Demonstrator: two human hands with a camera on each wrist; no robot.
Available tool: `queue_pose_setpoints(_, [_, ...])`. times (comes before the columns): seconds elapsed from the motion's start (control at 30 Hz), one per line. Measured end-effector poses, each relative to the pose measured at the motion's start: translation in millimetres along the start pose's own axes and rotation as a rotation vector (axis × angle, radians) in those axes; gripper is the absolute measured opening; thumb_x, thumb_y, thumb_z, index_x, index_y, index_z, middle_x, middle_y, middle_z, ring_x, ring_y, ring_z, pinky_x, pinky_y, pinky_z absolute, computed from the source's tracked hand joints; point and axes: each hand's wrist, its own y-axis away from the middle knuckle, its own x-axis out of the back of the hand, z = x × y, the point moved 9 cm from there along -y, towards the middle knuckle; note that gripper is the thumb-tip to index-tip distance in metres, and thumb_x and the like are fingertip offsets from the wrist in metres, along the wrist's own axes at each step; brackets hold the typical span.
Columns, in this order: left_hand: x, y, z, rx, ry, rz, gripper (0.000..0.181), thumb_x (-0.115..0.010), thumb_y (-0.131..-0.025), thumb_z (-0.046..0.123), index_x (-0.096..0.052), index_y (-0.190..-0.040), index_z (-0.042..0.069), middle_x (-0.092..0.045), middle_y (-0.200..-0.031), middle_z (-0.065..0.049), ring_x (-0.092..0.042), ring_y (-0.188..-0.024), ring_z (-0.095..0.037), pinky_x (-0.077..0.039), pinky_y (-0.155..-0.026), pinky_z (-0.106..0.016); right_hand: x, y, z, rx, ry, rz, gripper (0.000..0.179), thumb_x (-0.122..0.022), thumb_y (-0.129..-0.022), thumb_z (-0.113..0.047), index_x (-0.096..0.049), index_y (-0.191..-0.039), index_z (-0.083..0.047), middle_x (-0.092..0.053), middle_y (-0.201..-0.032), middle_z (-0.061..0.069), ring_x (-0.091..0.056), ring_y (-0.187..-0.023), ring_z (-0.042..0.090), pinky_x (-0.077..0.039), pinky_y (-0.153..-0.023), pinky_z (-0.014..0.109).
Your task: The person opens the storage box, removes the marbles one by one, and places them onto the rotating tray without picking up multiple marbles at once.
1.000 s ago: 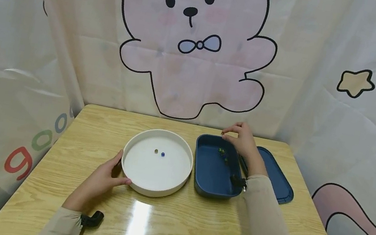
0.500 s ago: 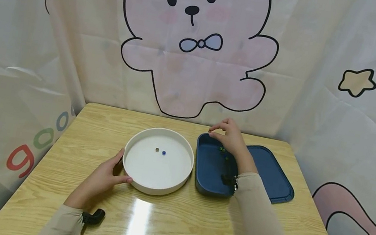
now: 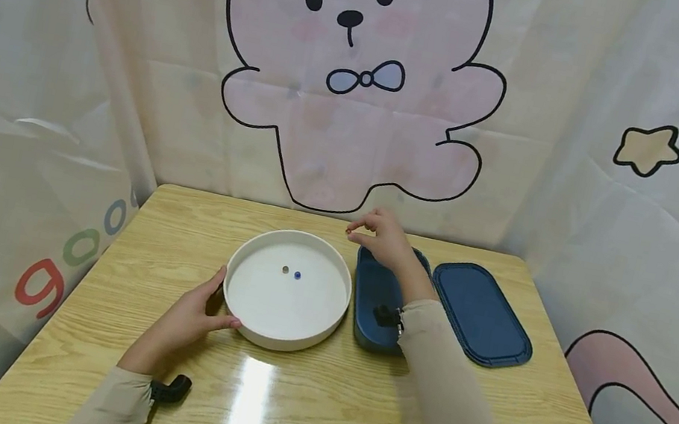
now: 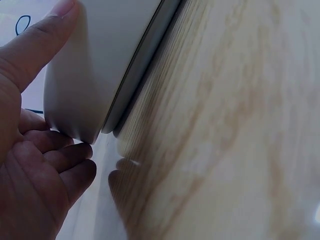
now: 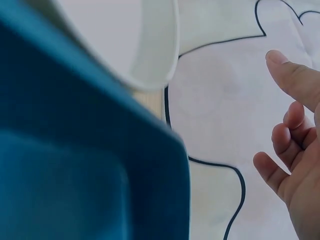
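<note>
My left hand (image 3: 183, 325) holds the round white tray (image 3: 282, 319) at its left side, thumb at the front rim and fingers against the wall; the left wrist view shows the fingertips (image 4: 80, 157) low on that wall. On the tray floor lie a brownish bead (image 3: 284, 270) and a blue bead (image 3: 297, 275). My right hand (image 3: 385, 241) pinches a small reddish bead (image 3: 348, 231) between thumb and fingers, above the far end of the deep blue container (image 3: 374, 294). The right forearm hides much of that container's inside. In the right wrist view the bead is hidden.
Right of the container a flat blue lid (image 3: 481, 316) lies on the wooden table (image 3: 303, 418). A printed curtain (image 3: 339, 136) hangs behind the table's far edge, with more cloth on both sides. Tray and container stand close side by side.
My right hand has moved left with the pinched bead, from over the container's far right towards the tray, uncovering more of the lid. The left hand stays on the tray.
</note>
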Motion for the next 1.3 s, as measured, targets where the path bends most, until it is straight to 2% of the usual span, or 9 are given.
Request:
queue_pose_setpoints(0.23, [0.0,-1.0,-1.4,0.012,0.001,-0.001,0.12,-0.085,-0.082,0.046,-0.007,-0.165,0.007,-0.012,-0.171,-0.014,-0.016,-0.157,-0.034,-0.022,-0.124,-0.056,-26.7,-17.0,-18.3,0.008,0.0,-0.037,0.012,-0.078,-0.093,-0.024,-0.079,-0.104,-0.02,-0.057,-0.097,0.004,-0.045,-0.09,0.024,-0.038,-0.077,0.038])
queue_pose_setpoints(0.33, [0.4,-0.7,-0.7,0.013,-0.007,0.002,0.119,-0.085,-0.083,0.044,-0.007,-0.165,0.007,-0.012,-0.171,-0.015,-0.016,-0.156,-0.035,-0.022,-0.124,-0.057,-39.5,-23.2,-21.4,0.004,0.008,-0.055,0.01,-0.078,-0.094,-0.026,-0.079,-0.103,-0.023,-0.057,-0.098,0.003,-0.047,-0.091,0.024,-0.041,-0.078,0.039])
queue_pose_setpoints(0.5, [-1.6,-0.9,-1.3,0.031,0.001,-0.005,0.12,-0.084,-0.082,0.048,-0.007,-0.165,0.007,-0.012,-0.171,-0.014,-0.014,-0.157,-0.036,-0.019,-0.125,-0.059,-57.5,-29.3,-21.6,-0.012,0.027,-0.08,0.008,-0.076,-0.094,-0.031,-0.078,-0.102,-0.029,-0.061,-0.111,0.001,-0.057,-0.107,0.025,-0.05,-0.093,0.044])
queue_pose_setpoints(0.6, [-2.5,-0.8,-2.5,0.045,0.005,-0.004,0.122,-0.084,-0.081,0.051,-0.007,-0.165,0.009,-0.012,-0.171,-0.012,-0.014,-0.157,-0.035,-0.018,-0.125,-0.058,-66.6,-32.8,-22.0,-0.017,0.025,-0.091,0.007,-0.076,-0.094,-0.033,-0.078,-0.1,-0.031,-0.063,-0.115,-0.001,-0.059,-0.115,0.026,-0.05,-0.101,0.045])
queue_pose_setpoints(0.73, [-0.9,-0.5,-2.4,0.041,-0.002,0.01,0.121,-0.085,-0.081,0.049,-0.008,-0.165,0.007,-0.013,-0.17,-0.014,-0.015,-0.157,-0.037,-0.018,-0.125,-0.059,-79.2,-38.2,-25.6,0.009,0.061,-0.114,0.006,-0.077,-0.094,-0.032,-0.078,-0.099,-0.031,-0.066,-0.115,-0.005,-0.059,-0.118,0.025,-0.048,-0.104,0.044])
queue_pose_setpoints(0.87, [-0.8,0.4,-2.9,0.043,-0.005,0.006,0.121,-0.085,-0.081,0.049,-0.008,-0.165,0.007,-0.014,-0.17,-0.014,-0.015,-0.157,-0.037,-0.019,-0.125,-0.058,-91.7,-40.5,-23.8,-0.006,0.119,-0.138,0.005,-0.079,-0.093,-0.032,-0.079,-0.097,-0.032,-0.065,-0.112,-0.006,-0.059,-0.113,0.023,-0.049,-0.096,0.04])
queue_pose_setpoints(0.97, [-1.2,0.9,-3.8,0.045,-0.005,0.002,0.122,-0.084,-0.08,0.051,-0.008,-0.165,0.008,-0.014,-0.17,-0.014,-0.015,-0.157,-0.036,-0.019,-0.125,-0.058,-99.4,-41.4,-24.4,-0.022,0.143,-0.15,0.005,-0.079,-0.092,-0.032,-0.078,-0.097,-0.031,-0.063,-0.108,-0.006,-0.059,-0.102,0.019,-0.05,-0.087,0.037])
queue_pose_setpoints(1.1, [-0.1,0.7,-4.0,0.041,-0.002,0.005,0.121,-0.084,-0.081,0.051,-0.008,-0.165,0.008,-0.014,-0.17,-0.014,-0.016,-0.157,-0.036,-0.02,-0.125,-0.058,-108.6,-44.2,-29.7,0.0,0.181,-0.172,0.006,-0.08,-0.091,-0.031,-0.079,-0.097,-0.03,-0.061,-0.101,-0.005,-0.055,-0.092,0.016,-0.048,-0.081,0.033])
queue_pose_setpoints(1.3, [0.6,-0.3,-3.7,0.036,0.0,0.0,0.122,-0.084,-0.081,0.051,-0.008,-0.165,0.007,-0.014,-0.17,-0.015,-0.015,-0.156,-0.037,-0.019,-0.125,-0.059,-119.8,-47.9,-32.6,0.035,0.299,-0.224,0.007,-0.082,-0.089,-0.029,-0.079,-0.095,-0.029,-0.059,-0.094,-0.005,-0.053,-0.09,0.015,-0.047,-0.083,0.032])
